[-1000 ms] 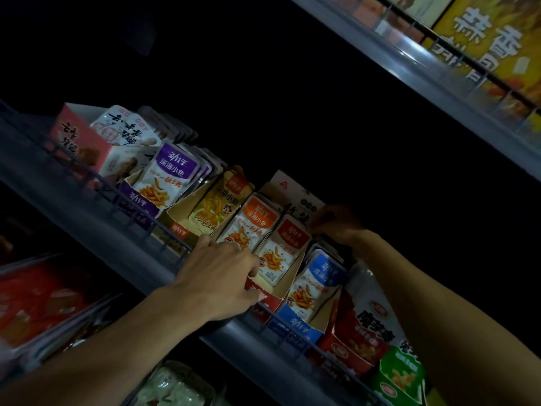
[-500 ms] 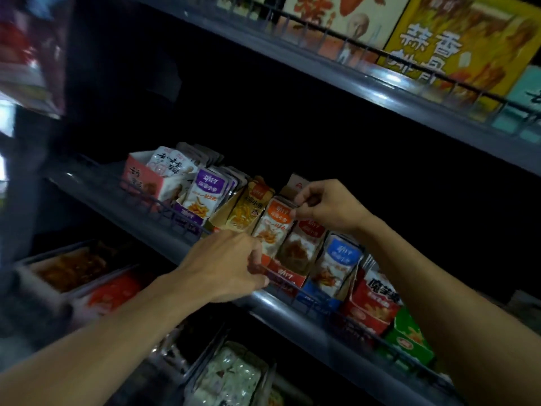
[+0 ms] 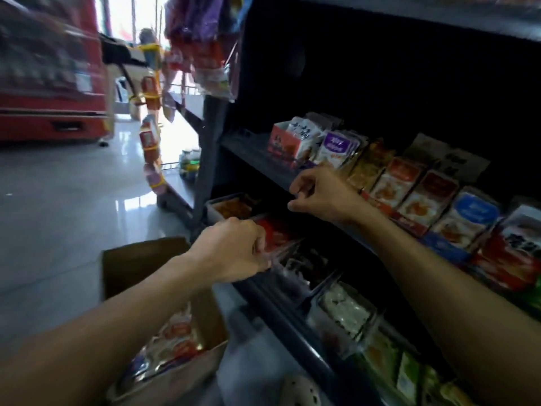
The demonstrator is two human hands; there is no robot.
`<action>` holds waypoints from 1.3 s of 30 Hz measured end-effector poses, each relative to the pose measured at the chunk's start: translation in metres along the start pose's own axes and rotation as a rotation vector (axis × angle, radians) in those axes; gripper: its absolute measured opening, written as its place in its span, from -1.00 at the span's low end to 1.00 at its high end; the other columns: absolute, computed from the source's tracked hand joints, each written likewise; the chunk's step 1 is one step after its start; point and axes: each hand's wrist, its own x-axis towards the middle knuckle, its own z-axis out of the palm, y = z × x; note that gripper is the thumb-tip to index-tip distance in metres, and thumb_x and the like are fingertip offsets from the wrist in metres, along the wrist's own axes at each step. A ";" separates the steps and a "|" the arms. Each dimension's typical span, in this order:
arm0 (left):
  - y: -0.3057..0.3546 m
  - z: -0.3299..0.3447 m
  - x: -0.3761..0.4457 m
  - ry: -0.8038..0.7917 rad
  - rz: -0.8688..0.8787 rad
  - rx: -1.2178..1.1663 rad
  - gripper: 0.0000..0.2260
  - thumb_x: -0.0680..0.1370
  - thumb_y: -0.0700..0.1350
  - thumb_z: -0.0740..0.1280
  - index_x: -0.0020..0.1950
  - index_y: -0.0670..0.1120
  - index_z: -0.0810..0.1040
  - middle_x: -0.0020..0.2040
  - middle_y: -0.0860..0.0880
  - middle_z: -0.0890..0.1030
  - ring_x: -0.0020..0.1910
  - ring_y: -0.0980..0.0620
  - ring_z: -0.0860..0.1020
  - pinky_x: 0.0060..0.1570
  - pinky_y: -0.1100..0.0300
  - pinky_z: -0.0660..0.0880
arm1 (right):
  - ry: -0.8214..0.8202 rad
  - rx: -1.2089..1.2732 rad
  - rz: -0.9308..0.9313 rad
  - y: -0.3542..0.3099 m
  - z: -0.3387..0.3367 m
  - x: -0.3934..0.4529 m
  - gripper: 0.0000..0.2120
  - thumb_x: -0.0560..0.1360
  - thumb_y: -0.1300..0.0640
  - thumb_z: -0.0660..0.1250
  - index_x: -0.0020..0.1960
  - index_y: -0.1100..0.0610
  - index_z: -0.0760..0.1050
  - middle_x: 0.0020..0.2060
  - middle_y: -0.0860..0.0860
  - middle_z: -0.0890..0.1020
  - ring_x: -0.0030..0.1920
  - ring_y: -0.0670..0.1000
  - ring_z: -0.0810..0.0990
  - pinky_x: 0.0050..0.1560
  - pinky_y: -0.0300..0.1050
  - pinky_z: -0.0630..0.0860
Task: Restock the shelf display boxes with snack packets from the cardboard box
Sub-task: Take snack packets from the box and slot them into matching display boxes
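Snack packets (image 3: pixel 172 341) are lying in the open cardboard box (image 3: pixel 140 262) just below the left hand (image 3: pixel 234 253), within easy reach of the shelf display boxes (image 3: pixel 409 194) beside the right hand (image 3: pixel 325 194). Both hands are hovering apart with loosely curled fingers, apparently holding nothing; blur is obscuring the left fingertips.

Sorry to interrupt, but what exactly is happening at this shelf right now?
A person is restocking snack packets. Both hands are off the display boxes on the shelf: the left hand is low, above the open cardboard box on the floor, which holds more packets; the right hand hovers by the shelf edge. Both have curled fingers and seem to hold nothing, though blur makes that uncertain.
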 end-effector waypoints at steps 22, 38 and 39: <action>-0.235 0.178 -0.107 0.126 -0.843 -0.201 -0.27 0.46 0.03 0.48 0.49 -0.07 0.16 0.34 -0.14 0.37 0.25 -0.11 0.44 0.05 0.03 0.48 | -0.529 0.461 0.171 -0.033 0.364 0.038 -0.66 0.40 0.09 0.54 0.13 0.06 0.54 -0.01 -0.03 0.64 0.00 -0.06 0.61 -0.01 -0.12 0.60; -0.331 0.226 -0.076 0.278 -0.807 -0.394 -0.34 0.54 -0.29 0.33 0.57 -0.04 0.11 0.49 -0.07 0.31 0.37 0.09 0.33 0.23 0.30 0.27 | -0.794 0.539 0.267 -0.016 0.570 0.073 0.21 0.21 -0.01 0.66 0.60 0.04 -0.07 0.56 0.05 0.17 0.53 0.11 0.18 0.48 0.00 0.23; -0.333 0.226 -0.076 0.276 -0.807 -0.405 -0.34 0.54 -0.29 0.33 0.57 -0.04 0.11 0.48 -0.07 0.32 0.39 0.06 0.33 0.25 0.27 0.28 | -0.799 0.437 0.181 -0.017 0.575 0.070 0.20 0.22 -0.02 0.65 0.60 0.04 -0.06 0.56 0.05 0.15 0.53 0.11 0.16 0.49 -0.01 0.20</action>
